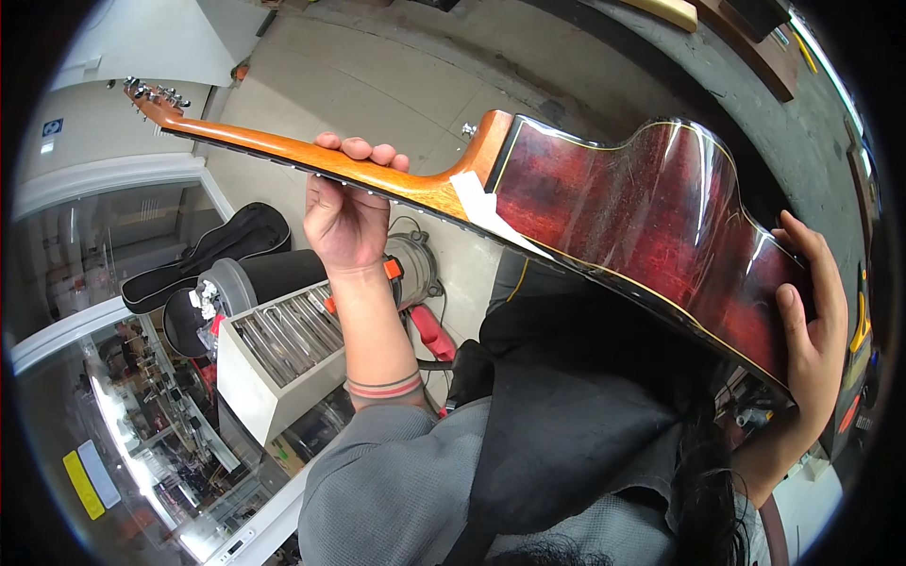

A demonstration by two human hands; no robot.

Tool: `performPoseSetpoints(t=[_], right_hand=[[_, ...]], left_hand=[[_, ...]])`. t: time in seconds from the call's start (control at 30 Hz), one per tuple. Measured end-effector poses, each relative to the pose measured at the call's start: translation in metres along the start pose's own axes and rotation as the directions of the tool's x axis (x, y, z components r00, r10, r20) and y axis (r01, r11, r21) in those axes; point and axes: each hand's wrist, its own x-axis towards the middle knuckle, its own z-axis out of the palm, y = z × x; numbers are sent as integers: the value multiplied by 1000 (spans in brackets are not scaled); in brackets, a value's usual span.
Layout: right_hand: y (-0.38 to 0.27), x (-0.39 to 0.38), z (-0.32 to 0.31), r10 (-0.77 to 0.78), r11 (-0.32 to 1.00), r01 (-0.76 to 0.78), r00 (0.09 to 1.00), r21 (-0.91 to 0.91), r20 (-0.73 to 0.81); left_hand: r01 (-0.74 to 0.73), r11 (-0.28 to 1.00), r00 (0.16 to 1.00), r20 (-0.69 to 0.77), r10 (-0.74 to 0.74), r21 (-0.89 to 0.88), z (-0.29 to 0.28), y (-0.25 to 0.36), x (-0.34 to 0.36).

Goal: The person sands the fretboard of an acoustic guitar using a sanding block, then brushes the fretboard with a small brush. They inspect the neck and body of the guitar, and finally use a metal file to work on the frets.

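An acoustic guitar (623,203) is held up across my front, its glossy dark red side facing me and its headstock with metal tuning pegs pointing to the far left. My left hand (351,203) wraps round the orange-brown neck from below, thumb on the near side and fingertips over the top. At the tail end, my right hand (813,307) grips the body, its thumb and fingers spread over the edge. White tape (481,206) sticks to the corner where the neck meets the body. A strap button (469,129) juts from the heel.
A black guitar case (212,255) lies on the tiled floor at left. Beside it stand a grey bin (236,288), a white box of clear tubes (269,377) and a cylindrical machine (412,264). Glass-fronted panels line the left; a workbench (816,123) runs along the right.
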Motion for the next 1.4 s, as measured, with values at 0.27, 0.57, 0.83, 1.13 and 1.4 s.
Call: performPoseSetpoints(t=[0.27,0.57,0.83,1.13,1.4], right_hand=[[1,9,3,15,999,-15,1000,51,-2],[11,12,-6,17,1000,-18,998,11,67],[0,12,2,39,996,-39,999,85,-8],[-5,0,-2,61,995,-61,998,77,2],[-17,-1,-3,51,999,-51,998,-3,31]], left_hand=[[10,1000,1000,-11,-10,-1,-7,-1,2],[22,999,999,-43,-23,-23,-11,-10,7],[32,999,999,-43,-32,-5,-15,-12,2],[11,1000,998,-61,-9,29,-4,-17,5],[27,1000,998,-66,-26,6,-6,-17,4]])
